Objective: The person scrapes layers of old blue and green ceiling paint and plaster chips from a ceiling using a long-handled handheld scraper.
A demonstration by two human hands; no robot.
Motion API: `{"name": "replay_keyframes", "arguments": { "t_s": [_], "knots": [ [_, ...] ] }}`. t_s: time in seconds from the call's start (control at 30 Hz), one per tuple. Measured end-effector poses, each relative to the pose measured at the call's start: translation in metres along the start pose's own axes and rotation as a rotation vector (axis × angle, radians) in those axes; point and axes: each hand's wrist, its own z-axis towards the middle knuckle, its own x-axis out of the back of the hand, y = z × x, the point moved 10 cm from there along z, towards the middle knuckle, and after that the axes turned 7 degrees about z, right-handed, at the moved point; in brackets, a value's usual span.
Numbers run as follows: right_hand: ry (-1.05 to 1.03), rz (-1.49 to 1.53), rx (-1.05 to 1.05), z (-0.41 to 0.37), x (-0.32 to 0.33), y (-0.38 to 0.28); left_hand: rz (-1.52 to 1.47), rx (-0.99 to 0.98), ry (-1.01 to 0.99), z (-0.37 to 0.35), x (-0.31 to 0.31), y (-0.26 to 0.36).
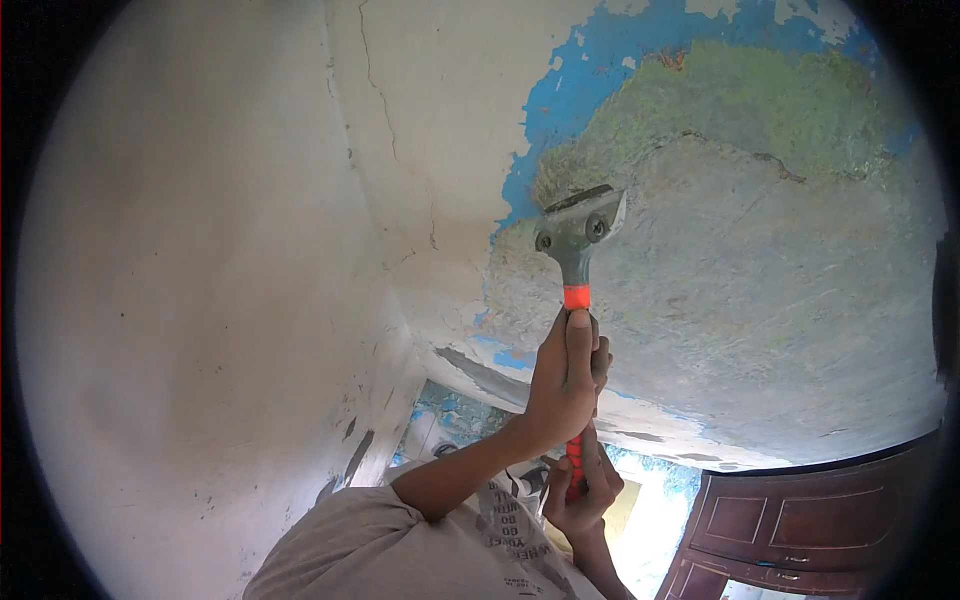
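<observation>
A long-handled scraper with a grey head, two screws and a red-and-black grip points up the wall. Its blade lies at the peeled patch, close to where green-grey plaster meets blue paint; firm contact is hard to judge. My left hand is closed around the upper handle, just below the orange-red collar. Lower down, my right hand is wrapped around the red grip near its end.
Bare grey plaster spreads to the right, with a crack above. Cream-painted wall meets it at a corner on the left. A dark wooden cabinet stands at lower right. Flaked debris and tiles appear below.
</observation>
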Motion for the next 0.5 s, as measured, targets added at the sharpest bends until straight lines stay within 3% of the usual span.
{"name": "replay_keyframes", "arguments": {
  "t_s": [0.2, 0.3, 0.5],
  "knots": [
    [0.022, -0.019, 0.002, 0.0010, 0.0011, -0.0086, -0.005, 0.019, -0.013, -0.0015, 0.0001, 0.0025],
    [-0.100, -0.043, -0.133, -0.0034, -0.0023, -0.0010, 0.018, 0.000, 0.000, -0.0020, -0.0003, 0.0060],
    [-0.063, -0.047, -0.071, 0.0006, -0.0031, -0.0030, 0.015, -0.043, 0.001, 0.0009, 0.0012, 0.0099]
  ]
}}
